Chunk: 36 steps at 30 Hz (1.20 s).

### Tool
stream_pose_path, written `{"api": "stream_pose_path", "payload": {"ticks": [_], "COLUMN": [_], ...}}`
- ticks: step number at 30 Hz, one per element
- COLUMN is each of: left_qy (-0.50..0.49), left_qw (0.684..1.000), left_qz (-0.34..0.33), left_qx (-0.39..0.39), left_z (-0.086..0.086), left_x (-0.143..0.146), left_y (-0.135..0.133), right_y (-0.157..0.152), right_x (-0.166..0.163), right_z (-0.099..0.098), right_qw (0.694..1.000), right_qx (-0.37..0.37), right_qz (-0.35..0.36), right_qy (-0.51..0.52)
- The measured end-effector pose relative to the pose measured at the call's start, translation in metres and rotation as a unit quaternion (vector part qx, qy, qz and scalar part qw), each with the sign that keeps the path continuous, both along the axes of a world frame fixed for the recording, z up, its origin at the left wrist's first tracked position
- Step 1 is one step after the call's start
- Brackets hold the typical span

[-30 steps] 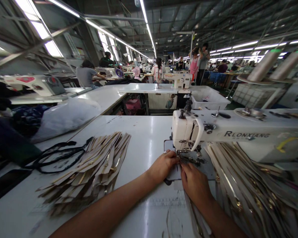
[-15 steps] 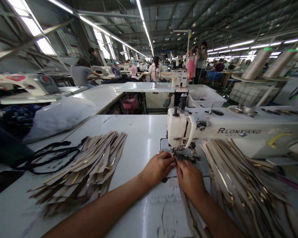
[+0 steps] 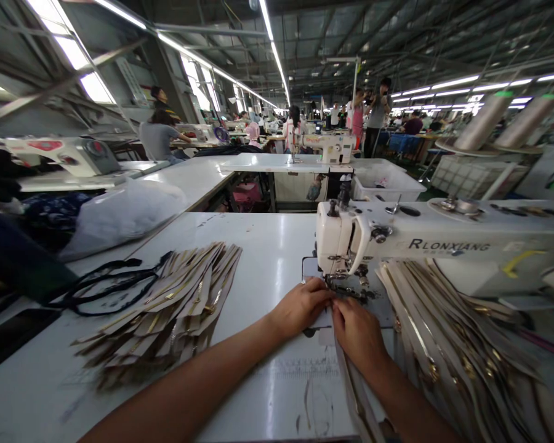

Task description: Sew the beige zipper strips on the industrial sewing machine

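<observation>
My left hand (image 3: pixel 307 303) is closed, its fingertips pinched on the end of a zipper just in front of the sewing machine's needle area. Right beside it, my right hand (image 3: pixel 357 332) is closed on the same beige zipper (image 3: pixel 356 394), whose tail hangs down toward the table's front edge. Both sets of fingertips meet below the head of the white sewing machine (image 3: pixel 341 237) and hide the zipper's end. A bundle of beige zippers with gold teeth (image 3: pixel 180 301) lies left of my left forearm. More zippers (image 3: pixel 425 326) drape to the right of my right hand.
Black cord or strap (image 3: pixel 106 286) lies in loops by the left bundle. A white plastic bag (image 3: pixel 124 212) rests farther left. Behind the machine stand a white bin (image 3: pixel 388 179) and another sewing machine (image 3: pixel 327 146). Thread cones (image 3: pixel 484 123) stand at right. Several people work beyond.
The view has shifted slightly, so the table and machine appear a little farther right. My hands stay together at the needle area, with hardly any movement relative to the machine.
</observation>
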<state>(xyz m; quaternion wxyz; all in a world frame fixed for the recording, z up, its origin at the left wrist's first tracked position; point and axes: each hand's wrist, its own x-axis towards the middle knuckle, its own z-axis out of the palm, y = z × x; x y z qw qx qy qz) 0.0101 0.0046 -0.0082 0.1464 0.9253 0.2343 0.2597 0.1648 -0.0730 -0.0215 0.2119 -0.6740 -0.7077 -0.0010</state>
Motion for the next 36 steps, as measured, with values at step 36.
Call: {"api": "stream_pose_path", "payload": {"ticks": [36], "left_qy": [0.058], "left_qw": [0.993], "left_qz": [-0.027], "left_qx": [0.103], "left_z": [0.006], "left_x": [-0.006], "left_y": [-0.004], "right_y": [-0.032], "right_x": [0.003], "right_z": [0.006], "right_qw": [0.999], "right_qx": [-0.037], "right_qz": [0.028], "right_qy": [-0.023]}}
